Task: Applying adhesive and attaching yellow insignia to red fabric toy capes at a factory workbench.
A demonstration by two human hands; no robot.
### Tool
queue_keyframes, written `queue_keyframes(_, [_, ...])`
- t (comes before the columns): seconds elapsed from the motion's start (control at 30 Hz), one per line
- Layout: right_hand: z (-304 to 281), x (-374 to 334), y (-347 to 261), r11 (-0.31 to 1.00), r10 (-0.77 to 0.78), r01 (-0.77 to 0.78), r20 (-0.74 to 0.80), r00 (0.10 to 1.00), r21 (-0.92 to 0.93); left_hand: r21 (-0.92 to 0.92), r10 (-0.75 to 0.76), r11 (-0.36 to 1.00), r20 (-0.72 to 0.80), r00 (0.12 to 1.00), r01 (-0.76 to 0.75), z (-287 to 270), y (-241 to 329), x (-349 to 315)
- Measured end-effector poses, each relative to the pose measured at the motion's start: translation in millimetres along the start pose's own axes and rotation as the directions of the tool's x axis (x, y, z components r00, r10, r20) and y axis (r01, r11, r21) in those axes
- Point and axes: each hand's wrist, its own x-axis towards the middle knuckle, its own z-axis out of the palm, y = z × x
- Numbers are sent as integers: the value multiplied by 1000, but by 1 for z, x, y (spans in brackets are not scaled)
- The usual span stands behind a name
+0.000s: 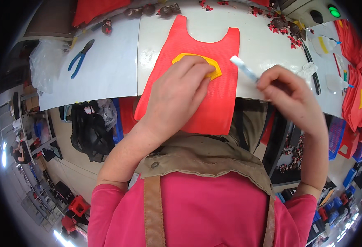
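Observation:
A red foam-like vest panel (220,96), with a scooped neck, lies on the white table and overhangs its near edge. On its upper middle sits a yellow angular badge (216,72). My left hand (180,90) bends over the badge, its fingertips closed at the badge's right side and covering much of it. To the right of the panel, my right hand (287,92) is raised, thumb and fingers pinching a slim pale stick (243,67) with a white tip. That tip points toward the panel's right edge without touching the badge. The stick is slightly blurred, so its exact kind is unclear.
Blue-handled pliers (80,59) and a clear plastic bag (47,66) lie on the left. Small dark and red figures (280,25) line the far edge. At right are a squeeze bottle (324,44), a black pen-like rod (312,66) and stacked red panels (356,99).

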Motion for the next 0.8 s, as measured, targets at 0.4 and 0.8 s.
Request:
queue_keyframes(0.4, [85, -9, 5, 683, 121, -154, 98, 988, 714, 36, 136, 991, -185, 973, -132, 15, 3, -13])
queue_keyframes(0.8, [82, 7, 38, 739, -591, 288, -381, 711, -609, -563, -284, 776, 89, 955, 284, 3, 3, 0])
